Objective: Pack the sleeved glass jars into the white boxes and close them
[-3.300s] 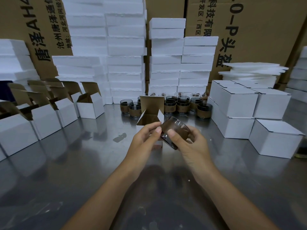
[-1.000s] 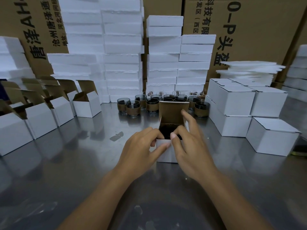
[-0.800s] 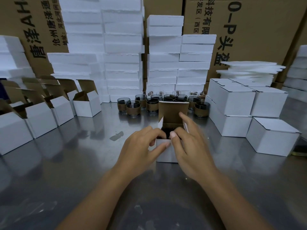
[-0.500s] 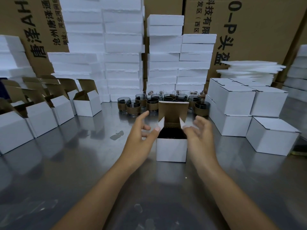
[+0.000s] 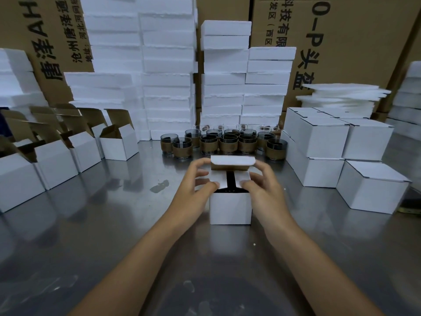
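A small white box [image 5: 230,207] stands on the steel table in front of me. Its two side flaps are folded inward, with a dark gap between them where the jar inside shows. The lid flap [image 5: 232,162] is bent forward over the top. My left hand [image 5: 197,181] presses the left flap with its thumb while its fingers hold the lid's left end. My right hand [image 5: 262,182] does the same on the right side. Several brown-sleeved glass jars [image 5: 227,142] stand in a cluster behind the box.
Open white boxes [image 5: 118,142] line the left side of the steel table [image 5: 102,224]. Closed white boxes [image 5: 323,142] are stacked at the right. White foam blocks [image 5: 168,87] and large brown cartons [image 5: 341,42] rise at the back.
Both hands left the upright flaps, folded the side flaps inward over the jar, and brought the lid flap down and forward from its upright position.
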The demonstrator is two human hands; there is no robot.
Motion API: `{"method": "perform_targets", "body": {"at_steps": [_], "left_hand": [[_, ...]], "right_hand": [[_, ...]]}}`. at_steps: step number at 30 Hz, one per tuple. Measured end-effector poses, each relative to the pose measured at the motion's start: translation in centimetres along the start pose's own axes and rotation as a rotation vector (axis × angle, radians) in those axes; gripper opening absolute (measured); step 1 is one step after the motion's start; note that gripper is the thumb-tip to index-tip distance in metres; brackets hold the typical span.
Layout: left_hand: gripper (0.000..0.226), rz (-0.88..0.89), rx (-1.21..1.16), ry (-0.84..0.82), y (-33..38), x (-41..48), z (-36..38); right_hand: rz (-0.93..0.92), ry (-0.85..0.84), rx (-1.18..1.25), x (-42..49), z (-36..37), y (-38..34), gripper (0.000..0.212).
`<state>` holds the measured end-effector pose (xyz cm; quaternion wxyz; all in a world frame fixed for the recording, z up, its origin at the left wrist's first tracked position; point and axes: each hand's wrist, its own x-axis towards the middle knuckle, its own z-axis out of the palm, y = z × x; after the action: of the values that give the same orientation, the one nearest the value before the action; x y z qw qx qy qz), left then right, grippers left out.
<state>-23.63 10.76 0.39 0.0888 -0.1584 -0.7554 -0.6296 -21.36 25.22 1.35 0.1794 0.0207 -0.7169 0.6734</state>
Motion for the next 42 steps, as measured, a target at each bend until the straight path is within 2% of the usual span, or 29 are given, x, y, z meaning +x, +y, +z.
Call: {"method": "perform_targets", "body": {"at_steps": [2, 4, 7, 8, 9, 11, 12, 14, 19, 24, 27, 31, 34, 38, 42], "left_hand": [[0.032, 0.02, -0.031, 0.012, 0.0, 0.0, -0.1], [0.025, 0.019, -0.077, 0.015, 0.0, 0.0, -0.1], [0.011, -0.027, -0.16, 0.024, 0.1, 0.0, -0.1], [0.014, -0.033, -0.184, 0.018, 0.1, -0.1, -0.1], [0.027, -0.027, -0.204, 0.011, 0.1, -0.2, 0.0], [0.05, -0.016, -0.221, 0.003, 0.2, -0.4, 0.0], [0.052, -0.012, -0.217, 0.007, 0.3, -0.4, 0.0], [0.044, -0.013, -0.219, 0.014, 0.3, -0.4, -0.1], [0.011, -0.03, -0.217, 0.031, 0.2, -0.3, -0.2], [0.022, -0.02, -0.192, 0.049, 0.0, -0.2, -0.2], [0.028, -0.042, -0.188, 0.049, -0.1, -0.1, -0.4], [0.034, 0.0, -0.153, 0.01, 0.1, -0.1, -0.3], [0.037, 0.016, -0.142, -0.022, 0.3, -0.2, -0.1], [0.037, -0.002, -0.199, -0.003, 0.3, -0.4, -0.4], [0.036, -0.061, -0.261, 0.002, -0.2, -0.5, -0.6]], "right_hand": [[0.01, 0.038, 0.034, 0.2, 0.1, 0.2, 0.03], [0.04, 0.07, 0.067, 0.2, 0.2, 0.2, 0.027], [0.002, 0.014, 0.046, -0.2, 0.4, 0.1, 0.044], [-0.03, -0.013, 0.019, -0.5, 0.3, 0.0, 0.049], [-0.061, -0.035, -0.017, -0.7, 0.4, 0.0, 0.05], [-0.111, -0.06, -0.1, -0.8, 0.4, 0.3, 0.044], [-0.128, -0.065, -0.136, -0.8, 0.4, 0.5, 0.039], [-0.158, -0.07, -0.201, -0.7, 0.2, 0.8, 0.031], [-0.238, -0.094, -0.317, -0.7, 0.1, 1.2, 0.032], [-0.204, -0.144, -0.323, -0.7, 0.0, 1.2, 0.023], [-0.179, -0.132, -0.286, -0.6, 0.1, 1.0, 0.006], [-0.182, -0.114, -0.264, -0.5, 0.2, 0.9, 0.025], [-0.221, -0.114, -0.324, -0.5, 0.3, 1.2, 0.023], [-0.364, -0.056, -0.493, -1.1, 0.3, 1.2, 0.013], [-0.522, -0.04, -0.706, -2.0, 0.8, 1.0, 0.038]]}}
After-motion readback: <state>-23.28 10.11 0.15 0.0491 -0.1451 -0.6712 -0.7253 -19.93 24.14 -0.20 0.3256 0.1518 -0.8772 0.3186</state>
